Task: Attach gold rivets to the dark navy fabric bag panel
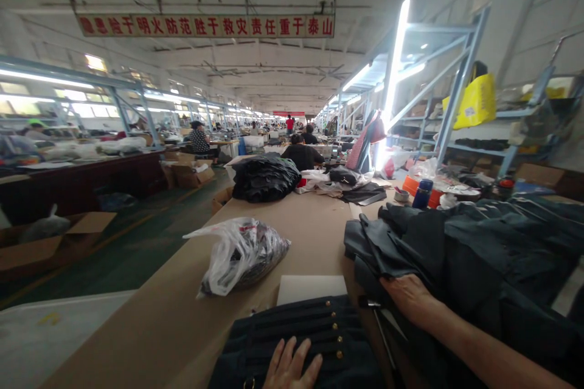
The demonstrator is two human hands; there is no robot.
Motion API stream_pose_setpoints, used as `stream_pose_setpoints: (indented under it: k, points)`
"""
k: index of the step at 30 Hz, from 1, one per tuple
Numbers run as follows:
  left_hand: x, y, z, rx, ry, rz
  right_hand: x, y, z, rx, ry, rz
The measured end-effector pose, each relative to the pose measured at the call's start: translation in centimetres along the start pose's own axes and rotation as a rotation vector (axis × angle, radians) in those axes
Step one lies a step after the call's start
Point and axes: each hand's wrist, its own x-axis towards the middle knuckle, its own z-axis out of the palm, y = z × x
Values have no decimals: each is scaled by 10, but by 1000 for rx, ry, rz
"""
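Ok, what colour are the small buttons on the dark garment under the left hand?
Gold-coloured: a row of small round buttons on the dark navy garment, seen best in the head view.

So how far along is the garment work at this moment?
Nothing shows as finished. In hand: the left hand lies flat on a dark garment with brass buttons, while the right hand reaches into the heap of dark fabric beside it. Left, as it looks: that heap, plus another dark pile farther up the table.
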Motion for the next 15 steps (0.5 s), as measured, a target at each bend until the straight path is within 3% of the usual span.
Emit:
stream_pose_setpoints:
  k: [3,6,9,12,15]
  points:
    - [8,5,-18,-132,-67,-96,1,-8,7,-57,8,-6]
    - [17,8,-36,-286,-206,-215,0,-20,24,-78,9,-44]
    - [21,8,-42,-361,-275,-245,-6,-22,40,-88,111,-142]
    - [19,8,-44,-314,-255,-223,-19,-19,62,-44,256,-286]
    - [16,9,-40,-214,-155,-163,-27,-14,99,12,390,-350]
